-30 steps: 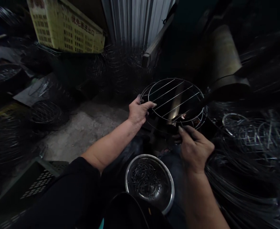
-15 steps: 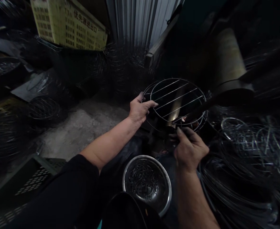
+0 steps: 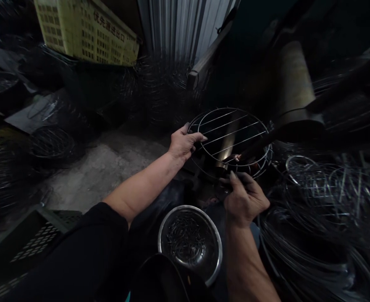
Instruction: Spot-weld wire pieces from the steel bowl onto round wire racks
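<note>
Right of frame centre: round wire rack [image 3: 231, 134], tilted, brassy bar [image 3: 226, 154] visible through its wires. Pinched at left rim between thumb and fingers of left hand [image 3: 182, 143]. Just below near rim: right hand [image 3: 246, 198], thumb drawn close to bent fingers; too dark to tell whether pinching anything. Lower centre: steel bowl [image 3: 219, 247], short wire pieces [image 3: 185, 240] inside. Far right: tangled wirework [image 3: 336, 191], partly blurred. Upper left: yellow crate [image 3: 87, 35], red lettering.

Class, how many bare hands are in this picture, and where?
2: the left hand grips the wire rack at its left side; the right hand is by its near rim. Dark areas could hide others.
</note>
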{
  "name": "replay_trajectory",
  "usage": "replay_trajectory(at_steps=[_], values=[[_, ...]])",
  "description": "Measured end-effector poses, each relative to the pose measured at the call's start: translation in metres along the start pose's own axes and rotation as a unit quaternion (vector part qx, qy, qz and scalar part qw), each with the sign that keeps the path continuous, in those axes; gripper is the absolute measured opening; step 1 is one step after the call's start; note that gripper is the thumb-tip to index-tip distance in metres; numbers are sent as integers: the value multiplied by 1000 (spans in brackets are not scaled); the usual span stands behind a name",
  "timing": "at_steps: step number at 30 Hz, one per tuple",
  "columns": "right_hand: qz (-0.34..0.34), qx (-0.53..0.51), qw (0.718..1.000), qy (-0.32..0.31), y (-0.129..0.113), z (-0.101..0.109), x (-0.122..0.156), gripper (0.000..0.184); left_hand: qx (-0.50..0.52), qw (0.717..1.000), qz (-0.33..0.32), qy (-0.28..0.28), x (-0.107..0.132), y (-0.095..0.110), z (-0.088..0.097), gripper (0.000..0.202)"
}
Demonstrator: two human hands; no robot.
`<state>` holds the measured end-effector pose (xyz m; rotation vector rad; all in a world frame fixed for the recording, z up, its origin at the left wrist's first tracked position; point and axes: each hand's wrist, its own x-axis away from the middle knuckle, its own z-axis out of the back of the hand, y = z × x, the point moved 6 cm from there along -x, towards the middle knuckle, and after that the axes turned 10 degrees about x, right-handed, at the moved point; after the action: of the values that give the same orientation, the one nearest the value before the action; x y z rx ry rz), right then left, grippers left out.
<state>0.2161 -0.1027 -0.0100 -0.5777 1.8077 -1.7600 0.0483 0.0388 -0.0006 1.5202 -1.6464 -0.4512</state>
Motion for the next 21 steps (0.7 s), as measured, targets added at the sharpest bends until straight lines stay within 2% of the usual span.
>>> replay_trajectory(at_steps=[4, 7, 15, 21], values=[[3, -22, 1000, 2, -2, -3, -4, 20, -7, 1000, -2, -6, -8, 1, -2, 88], [7, -27, 1000, 3, -3, -5, -8, 19, -14, 1000, -3, -17, -12, 2, -6, 82], [-2, -13, 1000, -13, -2, -7, -18, 20, -42, 999, 14, 4, -17, 0, -11, 81], [-18, 56, 997, -52, 2, 1, -18, 29, -44, 999, 23, 22, -23, -5, -9, 97]])
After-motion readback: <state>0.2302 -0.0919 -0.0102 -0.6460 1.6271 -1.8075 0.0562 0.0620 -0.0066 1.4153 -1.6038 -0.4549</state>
